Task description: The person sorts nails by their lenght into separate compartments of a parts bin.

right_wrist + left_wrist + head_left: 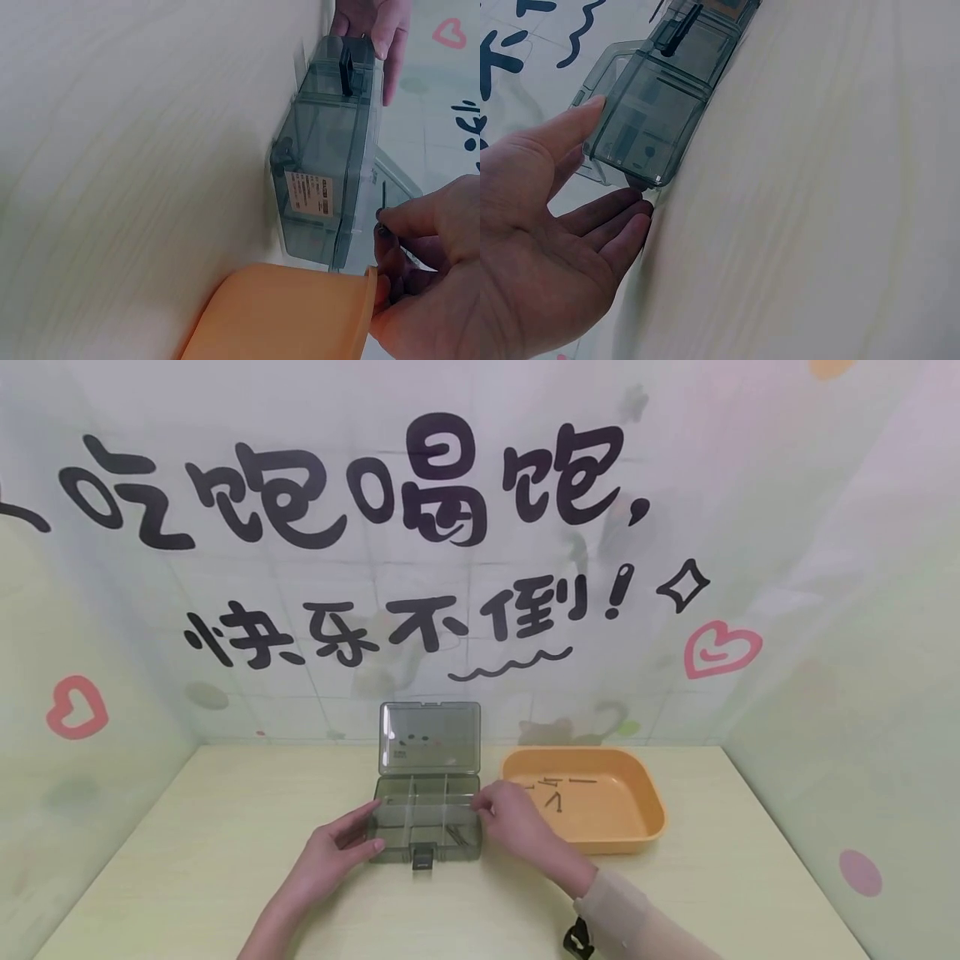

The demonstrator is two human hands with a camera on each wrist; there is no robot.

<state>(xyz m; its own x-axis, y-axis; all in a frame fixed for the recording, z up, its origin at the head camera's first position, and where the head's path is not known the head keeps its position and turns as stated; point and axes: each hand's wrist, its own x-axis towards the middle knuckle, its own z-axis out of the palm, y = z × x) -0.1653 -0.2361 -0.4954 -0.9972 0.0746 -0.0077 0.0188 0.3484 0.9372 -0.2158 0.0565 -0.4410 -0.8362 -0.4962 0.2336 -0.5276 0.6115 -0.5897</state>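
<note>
A clear grey compartment box [392, 817] stands with its lid [430, 739] raised at the back. My left hand [327, 862] holds its left end, thumb at the front corner and fingers along the side; in the left wrist view the thumb [581, 127] lies against the rim. Between the thumb and fingertips of my right hand [517, 822] is a thin dark screw [384, 196], pointing up near the box's right end. Several dark screws [456, 835] lie in the front right compartment.
An orange tray [622, 839] stands right of the box, with several loose screws [552, 802] in it. The box's black latch [422, 858] hangs at the front. Behind the pale wooden table [225, 818] rises a printed wall sheet [480, 568].
</note>
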